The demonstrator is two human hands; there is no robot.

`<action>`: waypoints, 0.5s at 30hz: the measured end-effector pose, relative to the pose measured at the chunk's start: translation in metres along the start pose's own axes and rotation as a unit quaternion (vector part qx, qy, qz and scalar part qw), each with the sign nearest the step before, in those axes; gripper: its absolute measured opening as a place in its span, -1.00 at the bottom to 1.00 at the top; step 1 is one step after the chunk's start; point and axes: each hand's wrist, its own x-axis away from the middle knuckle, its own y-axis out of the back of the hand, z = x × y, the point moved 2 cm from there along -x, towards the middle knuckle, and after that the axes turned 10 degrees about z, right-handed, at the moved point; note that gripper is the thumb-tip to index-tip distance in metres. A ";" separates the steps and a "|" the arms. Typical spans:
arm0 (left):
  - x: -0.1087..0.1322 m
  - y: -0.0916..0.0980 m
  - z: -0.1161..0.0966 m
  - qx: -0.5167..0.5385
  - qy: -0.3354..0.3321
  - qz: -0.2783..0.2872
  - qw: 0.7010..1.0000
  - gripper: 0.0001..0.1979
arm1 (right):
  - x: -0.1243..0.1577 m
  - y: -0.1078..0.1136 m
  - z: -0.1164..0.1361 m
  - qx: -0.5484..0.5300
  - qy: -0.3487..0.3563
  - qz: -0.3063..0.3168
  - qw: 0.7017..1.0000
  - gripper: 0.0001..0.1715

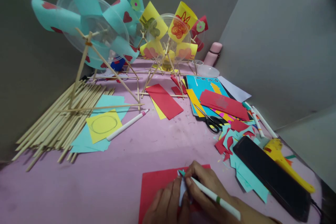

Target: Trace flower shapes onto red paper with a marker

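Observation:
A red paper sheet [154, 185] lies at the near edge of the pink table [110, 182]. My left hand [165, 204] presses flat on it, fingers stretched out, next to a small pale piece [183, 191] that lies on the sheet. My right hand [207, 189] grips a white marker with a green band [217, 199]. Its teal tip touches the red paper by the pale piece.
A pile of wooden sticks [57, 119] lies left, with teal paper and a yellow square [103, 124] beside it. Paper pinwheel models [94, 24] stand at the back. Scissors [212, 120], paper scraps, a black phone [273, 176] and a yellow tool [283, 164] lie right.

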 end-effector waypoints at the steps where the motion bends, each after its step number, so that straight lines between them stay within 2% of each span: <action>1: 0.000 0.000 0.000 -0.004 -0.001 0.001 1.000 -0.75 | -0.001 -0.001 -0.001 -0.001 -0.003 0.001 1.000 -0.88; 9: 0.004 -0.004 0.001 0.014 0.009 0.003 1.000 -0.75 | -0.002 -0.004 -0.004 0.012 0.001 -0.007 1.000 -0.86; 15: 0.004 -0.002 0.001 -0.011 -0.006 0.012 1.000 -0.77 | -0.001 -0.002 -0.002 0.015 -0.011 0.005 1.000 -0.86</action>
